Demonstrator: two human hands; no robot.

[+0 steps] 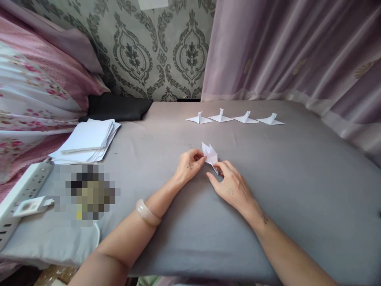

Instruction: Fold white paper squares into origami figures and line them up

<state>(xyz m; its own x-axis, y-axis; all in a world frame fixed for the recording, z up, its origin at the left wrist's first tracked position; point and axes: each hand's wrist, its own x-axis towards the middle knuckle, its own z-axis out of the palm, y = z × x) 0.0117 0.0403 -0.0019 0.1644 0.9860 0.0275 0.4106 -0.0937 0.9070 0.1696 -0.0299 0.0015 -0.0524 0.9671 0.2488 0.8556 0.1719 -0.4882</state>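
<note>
A partly folded white paper (210, 154), with pointed corners and open flaps, is held just above or on the grey cloth between my two hands. My left hand (190, 163) pinches its left edge between thumb and fingers. On the right side, my right hand (230, 180) has its fingertips at the paper's lower corner, with the thumb held apart from it. Whether those fingers grip the paper or only press on it is partly hidden. Beyond my hands stand several folded white paper figures in a row, among them a left one (199, 118) and a right one (271, 119).
A stack of white paper sheets (86, 137) lies at the left, before a black folded item (119, 107). Nearer are a white power strip (28, 194) with a plugged-in charger (32, 205) and a blurred-out patch. Purple curtains (268, 47) hang behind the grey cloth-covered surface (312, 190).
</note>
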